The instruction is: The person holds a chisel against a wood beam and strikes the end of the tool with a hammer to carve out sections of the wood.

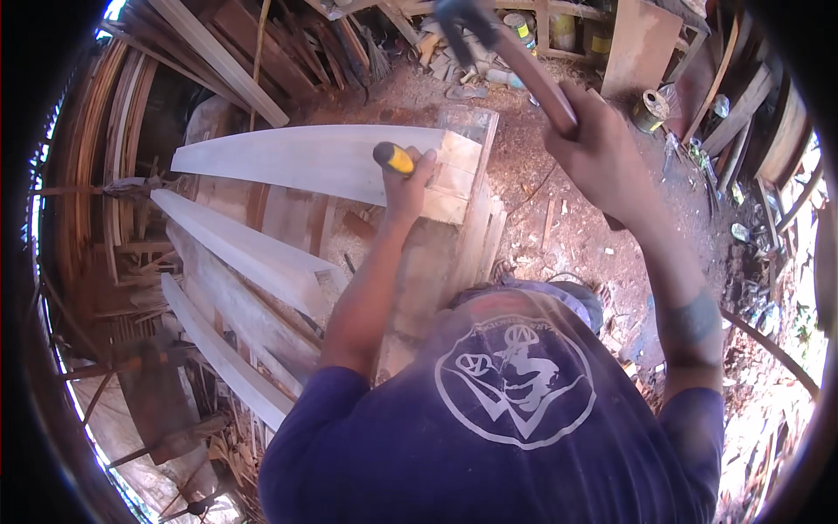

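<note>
My left hand (408,190) is wrapped around a chisel with a yellow-and-black handle (398,160); its blade is hidden beneath the hand. It is over the right end of a long, pale, tapered board (288,157) that lies on the workbench (419,262). Beside the fist, that end shows squared pale wood (452,170) with lines across it. Raised to the right of the bench, my right hand (598,148) grips a hammer (534,80) by its brown wooden handle. The dark hammer head is up at the top edge, slightly blurred and apart from the chisel.
Two more shaped pale boards (249,249) (218,354) lie nearer on the left. Planks (131,131) lean along the left wall. Wood scraps (436,52), cans and an open tin (650,111) are on the floor at the back. Shavings and debris cover the ground at right.
</note>
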The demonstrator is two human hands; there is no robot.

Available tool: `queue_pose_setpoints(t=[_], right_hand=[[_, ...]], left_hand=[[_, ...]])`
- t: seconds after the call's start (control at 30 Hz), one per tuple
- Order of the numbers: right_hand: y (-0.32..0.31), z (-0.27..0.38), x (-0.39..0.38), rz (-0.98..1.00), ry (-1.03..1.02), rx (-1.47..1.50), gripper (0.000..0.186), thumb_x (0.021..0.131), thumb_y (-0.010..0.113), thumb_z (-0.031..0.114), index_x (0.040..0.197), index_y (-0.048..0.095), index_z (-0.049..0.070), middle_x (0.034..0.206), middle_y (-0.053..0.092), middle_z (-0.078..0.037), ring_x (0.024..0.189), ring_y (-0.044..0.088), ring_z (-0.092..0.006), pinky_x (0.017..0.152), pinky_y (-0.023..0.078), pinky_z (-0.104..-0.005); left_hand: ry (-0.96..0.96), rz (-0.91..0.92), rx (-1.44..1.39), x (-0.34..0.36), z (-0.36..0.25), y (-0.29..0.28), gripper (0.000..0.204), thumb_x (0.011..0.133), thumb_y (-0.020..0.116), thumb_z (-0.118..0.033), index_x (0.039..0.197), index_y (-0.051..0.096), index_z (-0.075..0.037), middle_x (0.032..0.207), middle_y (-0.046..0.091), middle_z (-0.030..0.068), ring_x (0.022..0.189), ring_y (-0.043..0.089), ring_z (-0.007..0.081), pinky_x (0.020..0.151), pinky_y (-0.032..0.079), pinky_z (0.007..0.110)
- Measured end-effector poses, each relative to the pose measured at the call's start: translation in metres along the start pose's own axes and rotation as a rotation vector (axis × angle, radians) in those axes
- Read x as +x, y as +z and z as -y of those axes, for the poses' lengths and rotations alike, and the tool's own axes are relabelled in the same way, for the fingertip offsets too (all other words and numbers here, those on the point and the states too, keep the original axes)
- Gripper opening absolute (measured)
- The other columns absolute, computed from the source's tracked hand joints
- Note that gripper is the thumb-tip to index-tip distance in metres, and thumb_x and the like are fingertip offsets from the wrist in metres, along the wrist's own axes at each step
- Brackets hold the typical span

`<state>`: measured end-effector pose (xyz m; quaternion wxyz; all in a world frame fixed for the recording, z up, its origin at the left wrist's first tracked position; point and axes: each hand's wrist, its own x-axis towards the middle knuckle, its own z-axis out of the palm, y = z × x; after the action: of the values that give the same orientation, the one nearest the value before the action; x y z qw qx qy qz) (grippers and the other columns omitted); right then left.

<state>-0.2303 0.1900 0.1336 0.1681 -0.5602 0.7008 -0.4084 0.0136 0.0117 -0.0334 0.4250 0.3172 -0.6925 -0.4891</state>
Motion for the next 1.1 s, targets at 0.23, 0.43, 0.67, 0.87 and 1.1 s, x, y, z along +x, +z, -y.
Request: queue_pose_setpoints(t=[0.23, 0.43, 0.67, 0.87, 1.1], right_hand=[[-0.003, -0.020, -0.014, -0.033, 0.174, 0.174, 0.023, 0.081, 0.063, 0.013, 0.094, 0.057, -0.005, 0.073, 0.058, -0.020, 0.067, 0.057, -0.0296, 0.068, 0.046, -0.0407], [-0.006, -0.026, -0.024, -0.020, 0.263, 0.182, 0.022, 0.083, 0.063, 0.013, 0.096, 0.057, -0.004, 0.073, 0.056, -0.018, 0.067, 0.055, -0.0260, 0.067, 0.045, -0.0399], [0.003, -0.009, -0.008, -0.099, -0.074, -0.105, 0.019, 0.083, 0.065, 0.009, 0.097, 0.059, -0.003, 0.073, 0.061, -0.024, 0.068, 0.062, -0.0394, 0.067, 0.048, -0.0459], [-0.058, 0.101, 0.044, -0.268, -0.595, -0.002, 0.022, 0.084, 0.060, 0.001, 0.105, 0.061, -0.004, 0.076, 0.064, -0.027, 0.076, 0.069, -0.0387, 0.067, 0.051, -0.0468], [0.032, 0.043, 0.032, 0.187, -0.195, -0.495, 0.024, 0.080, 0.066, 0.008, 0.102, 0.066, -0.001, 0.087, 0.068, -0.022, 0.082, 0.070, -0.0393, 0.072, 0.058, -0.0464]], left_hand=[[-0.684, -0.078, -0.305, 0.089, 0.014, -0.004, 0.041, 0.093, 0.069, -0.018, 0.063, 0.042, -0.015, 0.050, 0.039, -0.0054, 0.038, 0.032, 0.0080, 0.040, 0.025, 0.028], [-0.295, -0.076, -0.150, 0.038, -0.011, -0.002, 0.041, 0.093, 0.070, -0.016, 0.062, 0.043, -0.013, 0.050, 0.041, -0.0058, 0.040, 0.036, 0.0061, 0.041, 0.028, 0.027], [-0.184, -0.050, 0.017, 0.022, -0.024, 0.006, 0.040, 0.094, 0.069, -0.013, 0.061, 0.047, -0.010, 0.052, 0.049, -0.0025, 0.045, 0.044, 0.0058, 0.045, 0.034, 0.025], [-0.145, -0.075, -0.039, 0.023, -0.019, 0.000, 0.038, 0.094, 0.069, -0.012, 0.063, 0.046, -0.010, 0.052, 0.048, -0.0023, 0.044, 0.044, 0.0065, 0.044, 0.034, 0.025], [-0.140, -0.060, 0.004, 0.026, -0.006, -0.001, 0.040, 0.094, 0.069, -0.011, 0.062, 0.044, -0.011, 0.052, 0.047, -0.0018, 0.044, 0.044, 0.0083, 0.044, 0.033, 0.026]])
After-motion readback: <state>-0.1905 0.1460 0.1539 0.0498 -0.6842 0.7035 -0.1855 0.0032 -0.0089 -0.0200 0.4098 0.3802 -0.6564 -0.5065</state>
